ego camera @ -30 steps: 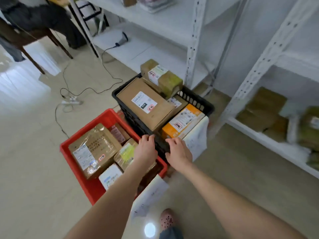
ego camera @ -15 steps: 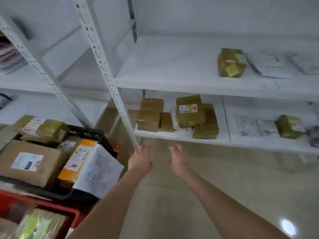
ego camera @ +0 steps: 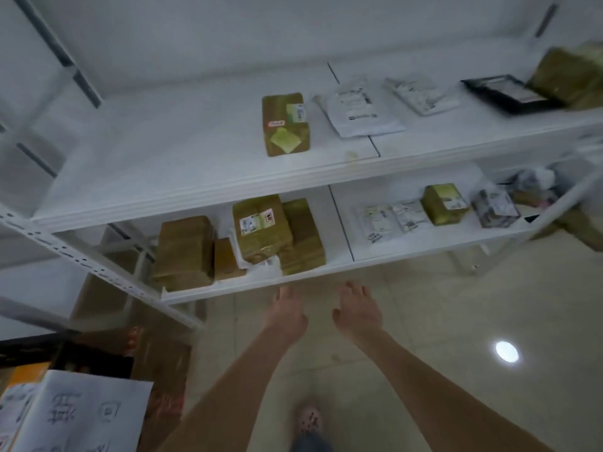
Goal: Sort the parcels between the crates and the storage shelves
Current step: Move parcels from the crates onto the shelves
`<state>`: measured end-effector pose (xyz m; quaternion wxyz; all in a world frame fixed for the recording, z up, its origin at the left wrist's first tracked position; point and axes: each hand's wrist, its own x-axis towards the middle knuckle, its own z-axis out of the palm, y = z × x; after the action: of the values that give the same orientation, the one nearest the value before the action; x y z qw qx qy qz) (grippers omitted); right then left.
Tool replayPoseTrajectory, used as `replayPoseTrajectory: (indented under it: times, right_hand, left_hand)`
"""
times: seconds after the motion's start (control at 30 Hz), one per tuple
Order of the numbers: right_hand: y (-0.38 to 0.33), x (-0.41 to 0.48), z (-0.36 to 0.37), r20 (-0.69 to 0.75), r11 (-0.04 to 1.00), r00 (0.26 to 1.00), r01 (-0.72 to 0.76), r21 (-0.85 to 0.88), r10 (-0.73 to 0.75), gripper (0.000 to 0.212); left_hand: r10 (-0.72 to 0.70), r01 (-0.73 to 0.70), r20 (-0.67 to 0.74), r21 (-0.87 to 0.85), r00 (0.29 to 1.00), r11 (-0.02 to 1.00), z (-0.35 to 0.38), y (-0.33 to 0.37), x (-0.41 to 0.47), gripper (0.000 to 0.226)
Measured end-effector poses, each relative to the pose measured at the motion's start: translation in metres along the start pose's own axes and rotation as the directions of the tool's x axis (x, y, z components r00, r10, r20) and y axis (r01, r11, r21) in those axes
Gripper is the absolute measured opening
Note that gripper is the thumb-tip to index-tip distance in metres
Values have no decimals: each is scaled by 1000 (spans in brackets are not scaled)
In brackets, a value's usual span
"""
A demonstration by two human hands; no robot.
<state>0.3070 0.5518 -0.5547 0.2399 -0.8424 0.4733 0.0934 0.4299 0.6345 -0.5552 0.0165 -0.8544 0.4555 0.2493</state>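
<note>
My left hand and my right hand are stretched out side by side over the floor, fingers straight, holding nothing. They hover just in front of the lower shelf of the white storage rack. On that shelf sit several taped brown parcels, one with a white label lying on top of the stack, and flat white mailers further right. The upper shelf carries a single brown parcel and white mailers. A corner of the black crate shows at the lower left.
A white sheet with handwriting hangs on the black crate's side. A perforated white upright runs diagonally at left. A black pouch and more brown parcels lie at the upper right. My foot in a shoe stands on the tiled floor.
My view has swung from the red and black crates to the shelves on the right. Both hands left the black crate's rim and now hover empty near the lower shelf.
</note>
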Motion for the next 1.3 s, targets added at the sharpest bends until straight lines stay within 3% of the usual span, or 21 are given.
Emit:
replayPoseTrajectory:
  times: [0.33,0.57,0.67,0.77,0.87,0.93,1.1,1.3]
  right_hand:
    - [12,120,11,7,998,999,-47,40,47,53]
    - [-4,200,54,88,991,996,-16,134,4,54]
    - [-20,236,66,190,947,982,-58,315,-3,52]
    - [-37,272,72,245,823,970,-131,552,-10,56]
    - [-48,301,72,278,698,961,-196,688,-4,87]
    - [-53,315,71,295,645,955,-205,736,-34,94]
    - [-63,325,75,360,632,924,-205,748,-126,69]
    - [-53,307,58,256,559,966,-231,796,34,44]
  left_hand:
    - [-6,9,34,-67,999,998,9,1,121,65]
    - [-193,197,42,-150,980,969,21,-37,190,61]
    - [-275,254,-48,-261,960,931,22,-62,212,65]
    - [-433,352,-107,-426,895,833,22,-92,234,72]
    - [-596,439,-75,-605,800,665,20,-121,254,89]
    - [-623,431,-16,-708,782,559,20,-137,265,92]
    - [-555,380,154,-869,817,318,22,-146,271,48]
    - [-643,323,158,-935,750,146,31,-132,243,28]
